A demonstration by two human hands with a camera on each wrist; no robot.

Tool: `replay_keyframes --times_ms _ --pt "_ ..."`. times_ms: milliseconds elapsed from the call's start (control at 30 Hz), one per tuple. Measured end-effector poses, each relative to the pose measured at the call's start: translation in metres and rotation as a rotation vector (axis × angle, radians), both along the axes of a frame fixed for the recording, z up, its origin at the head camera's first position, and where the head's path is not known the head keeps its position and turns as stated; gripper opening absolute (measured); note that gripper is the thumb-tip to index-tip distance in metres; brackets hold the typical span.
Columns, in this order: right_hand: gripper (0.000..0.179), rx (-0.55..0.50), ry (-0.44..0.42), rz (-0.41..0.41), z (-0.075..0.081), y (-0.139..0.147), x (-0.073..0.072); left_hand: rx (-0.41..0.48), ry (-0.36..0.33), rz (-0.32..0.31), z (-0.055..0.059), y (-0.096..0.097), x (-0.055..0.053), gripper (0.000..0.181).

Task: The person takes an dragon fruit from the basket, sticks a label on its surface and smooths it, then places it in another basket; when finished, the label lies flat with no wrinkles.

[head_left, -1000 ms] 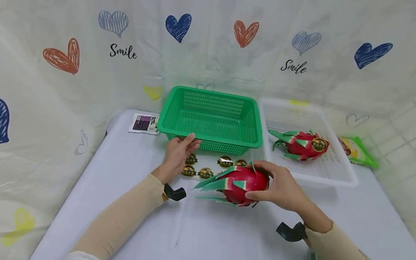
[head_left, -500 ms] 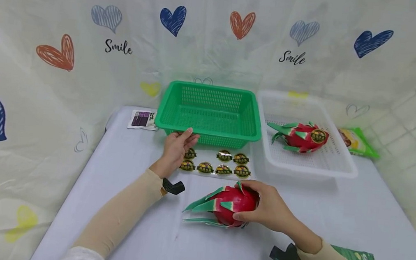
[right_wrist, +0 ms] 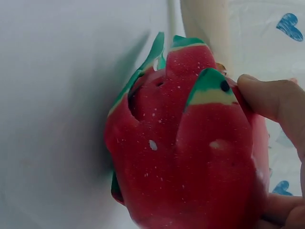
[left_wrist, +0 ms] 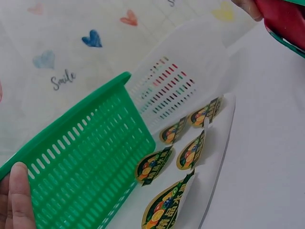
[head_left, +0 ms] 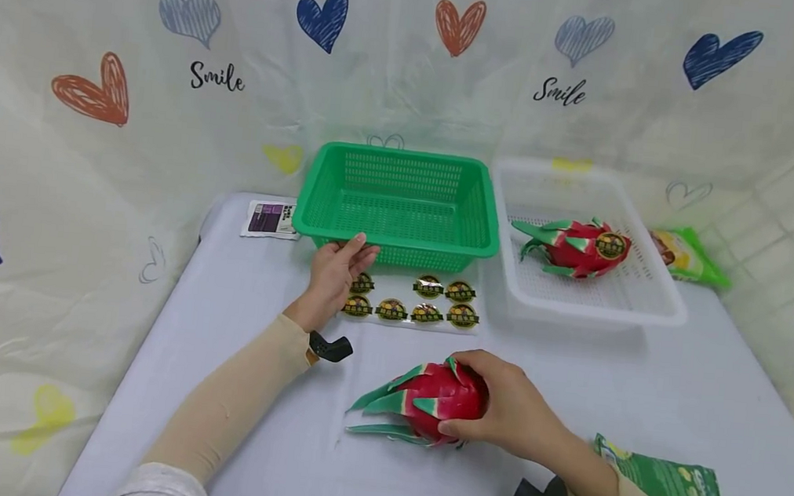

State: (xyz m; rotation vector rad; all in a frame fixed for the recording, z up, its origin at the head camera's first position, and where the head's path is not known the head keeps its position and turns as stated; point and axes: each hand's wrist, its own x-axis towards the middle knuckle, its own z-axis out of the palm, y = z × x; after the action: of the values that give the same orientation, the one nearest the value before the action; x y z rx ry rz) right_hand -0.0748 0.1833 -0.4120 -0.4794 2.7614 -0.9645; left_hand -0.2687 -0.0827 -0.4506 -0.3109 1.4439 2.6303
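Note:
My right hand [head_left: 518, 408] holds a red dragon fruit [head_left: 440, 397] with green leaf tips, thumb on the near side and fingers over the far side. In the right wrist view, the dragon fruit [right_wrist: 190, 143] fills the middle, close above or on the white cloth. At the green plastic basket [head_left: 397, 242] is my left hand [head_left: 334, 278], its fingers fairly straight at the front rim. In the left wrist view, fingertips [left_wrist: 19, 191] touch the outside of that basket [left_wrist: 90, 148]. A sheet of round fruit stickers [head_left: 427, 312] lies in front of the basket.
A white basket [head_left: 597, 309] at the back right holds another dragon fruit [head_left: 574, 248] bearing a round sticker. Behind it lies a yellow-green packet [head_left: 690, 256]. A purple-and-white packet [head_left: 269, 219] lies left of the green basket, and a green bag [head_left: 683, 494] near my right forearm.
My right hand has brought the dragon fruit down toward the table's front and slightly left, uncovering the stickers. The left hand stays at the green basket's rim. The head view has tilted down.

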Motion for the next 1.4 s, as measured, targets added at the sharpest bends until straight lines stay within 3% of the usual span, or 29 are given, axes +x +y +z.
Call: replay_keyframes --times_ms 400,1100,1267,1400 --pt "0.080 0.028 0.052 0.029 -0.003 -0.007 0.005 -0.008 0.020 -0.003 -0.002 -0.002 -0.002 0.014" --pt "0.079 0.047 0.017 0.057 -0.001 -0.001 0.005 -0.008 0.033 -0.001 -0.006 -0.002 -0.003 0.015" --pt "0.075 -0.007 -0.016 0.054 0.003 0.002 0.002 -0.065 0.036 -0.003 -0.006 -0.002 -0.002 0.021" --pt "0.065 -0.068 -0.017 0.071 0.007 0.010 -0.006 -0.192 0.069 -0.026 -0.008 -0.002 0.001 0.031"
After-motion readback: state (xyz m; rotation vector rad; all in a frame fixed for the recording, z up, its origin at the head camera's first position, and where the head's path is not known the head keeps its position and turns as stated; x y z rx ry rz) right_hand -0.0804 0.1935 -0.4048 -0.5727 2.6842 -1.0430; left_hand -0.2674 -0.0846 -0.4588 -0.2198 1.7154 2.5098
